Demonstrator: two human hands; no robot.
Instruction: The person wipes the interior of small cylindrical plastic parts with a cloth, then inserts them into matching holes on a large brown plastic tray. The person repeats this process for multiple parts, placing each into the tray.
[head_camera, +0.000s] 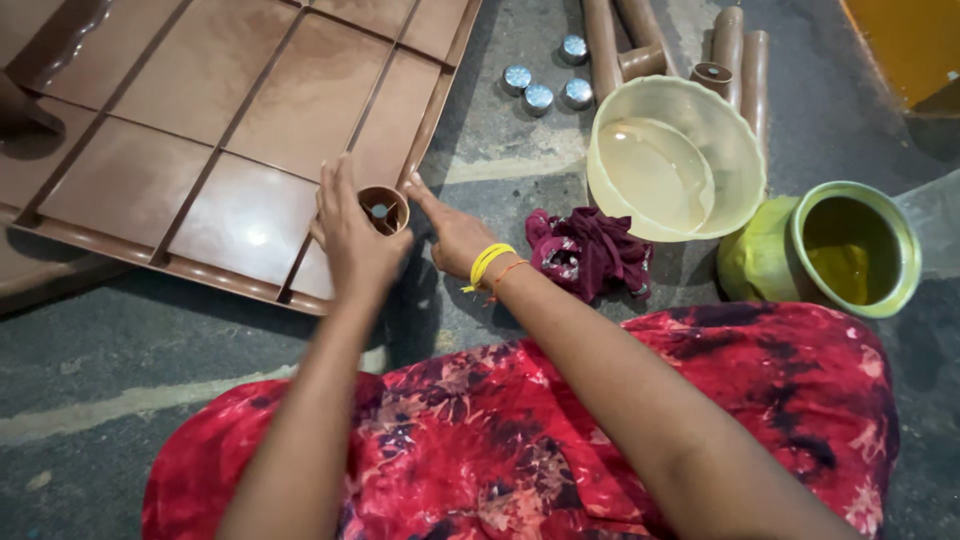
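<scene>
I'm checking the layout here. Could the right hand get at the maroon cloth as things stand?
Probably yes: the right hand is beside the maroon cloth, with bare floor between them.

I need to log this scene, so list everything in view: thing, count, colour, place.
tabletop: one, brown plastic, ribbed underside up, on the floor at left
leg socket: one, brown, round, at the tabletop's near corner
metal caps: four, silver, on the floor at top centre
table legs: several, brown tubes, top centre
basin: one, pale yellow, holding liquid, at right
pot: one, green-yellow, far right
cloth: one, maroon, crumpled beside the basin
floor: grey concrete
garment: red patterned, across the lap
left hand: against the leg socket
right hand: beside the socket, yellow bangle at the wrist
</scene>
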